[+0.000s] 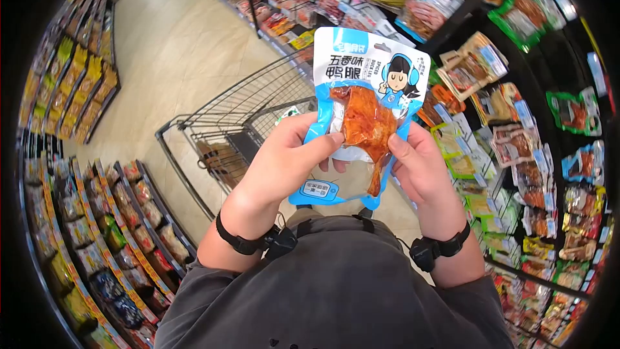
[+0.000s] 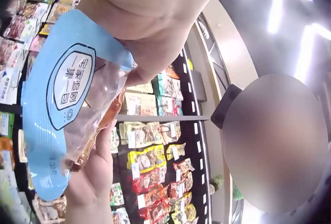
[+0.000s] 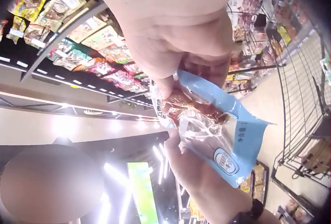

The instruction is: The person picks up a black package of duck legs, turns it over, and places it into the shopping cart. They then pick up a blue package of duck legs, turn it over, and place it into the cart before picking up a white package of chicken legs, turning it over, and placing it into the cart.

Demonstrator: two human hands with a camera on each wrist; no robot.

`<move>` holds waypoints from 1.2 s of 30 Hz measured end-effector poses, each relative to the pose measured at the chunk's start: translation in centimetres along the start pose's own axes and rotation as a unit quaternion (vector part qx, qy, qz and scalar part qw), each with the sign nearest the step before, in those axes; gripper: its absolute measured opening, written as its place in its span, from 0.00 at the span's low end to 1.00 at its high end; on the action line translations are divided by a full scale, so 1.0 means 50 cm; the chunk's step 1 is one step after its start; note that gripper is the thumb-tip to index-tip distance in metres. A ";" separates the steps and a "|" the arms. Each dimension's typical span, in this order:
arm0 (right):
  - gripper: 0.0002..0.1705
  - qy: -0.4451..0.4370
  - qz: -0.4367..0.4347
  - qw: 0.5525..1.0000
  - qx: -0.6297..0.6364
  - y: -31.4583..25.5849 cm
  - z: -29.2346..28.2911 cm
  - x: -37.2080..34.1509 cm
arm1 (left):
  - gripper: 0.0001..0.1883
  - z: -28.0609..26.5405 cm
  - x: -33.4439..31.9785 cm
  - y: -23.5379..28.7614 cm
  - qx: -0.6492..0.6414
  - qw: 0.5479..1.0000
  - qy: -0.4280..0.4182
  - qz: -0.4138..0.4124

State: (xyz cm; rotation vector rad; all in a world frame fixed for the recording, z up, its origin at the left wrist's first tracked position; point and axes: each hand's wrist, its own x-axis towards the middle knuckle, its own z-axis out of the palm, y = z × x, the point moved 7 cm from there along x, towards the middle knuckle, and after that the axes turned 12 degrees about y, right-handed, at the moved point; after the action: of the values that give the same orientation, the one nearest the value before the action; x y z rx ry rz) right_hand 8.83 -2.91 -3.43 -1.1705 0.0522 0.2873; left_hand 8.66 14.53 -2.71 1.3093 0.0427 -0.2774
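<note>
Both hands hold up a blue and white packet with a browned duck leg showing through its clear window. The left hand pinches its left side, thumb on the front and fingers behind. On the right side, the right hand grips the edge with its thumb in front. In the left wrist view the packet's blue lower end faces the camera, the right hand beyond it. The right wrist view has the packet between the right hand and left hand.
A wire shopping cart stands in front, left of the packet, with items inside. Racks of hanging food packets line the right side. Shelves of bagged goods stand at the lower left, and a yellow display at the upper left.
</note>
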 end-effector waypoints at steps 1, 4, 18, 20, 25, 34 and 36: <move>0.21 0.012 -0.010 1.000 0.007 -0.017 -0.029 -0.010 | 0.11 0.035 0.012 0.000 0.008 1.000 -0.015 0.000; 0.21 0.053 -0.037 0.998 0.023 -0.057 -0.123 -0.055 | 0.10 0.150 0.034 0.005 0.028 0.998 -0.049 0.002; 0.21 0.185 -0.141 0.970 0.063 -0.220 -0.519 -0.286 | 0.13 0.633 0.071 -0.064 0.088 0.976 -0.200 -0.018; 0.21 0.193 -0.138 0.967 0.088 -0.235 -0.563 -0.319 | 0.14 0.695 0.063 -0.070 0.074 0.972 -0.221 -0.007; 0.21 0.215 -0.150 0.959 0.106 -0.275 -0.664 -0.402 | 0.13 0.837 0.046 -0.090 0.053 0.960 -0.275 -0.001; 0.29 0.151 -0.140 0.958 0.199 -0.314 -0.773 -0.503 | 0.13 1.008 -0.041 -0.073 0.100 0.942 -0.313 0.075; 0.31 0.133 -0.146 0.958 0.207 -0.322 -0.784 -0.515 | 0.13 1.035 -0.063 -0.057 0.116 0.932 -0.326 0.107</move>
State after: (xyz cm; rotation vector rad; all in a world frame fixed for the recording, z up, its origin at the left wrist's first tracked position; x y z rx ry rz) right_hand -7.66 -49.48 0.54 -0.7786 0.1656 -0.1426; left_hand -1.50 -35.08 8.77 1.3838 -0.7110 -0.5289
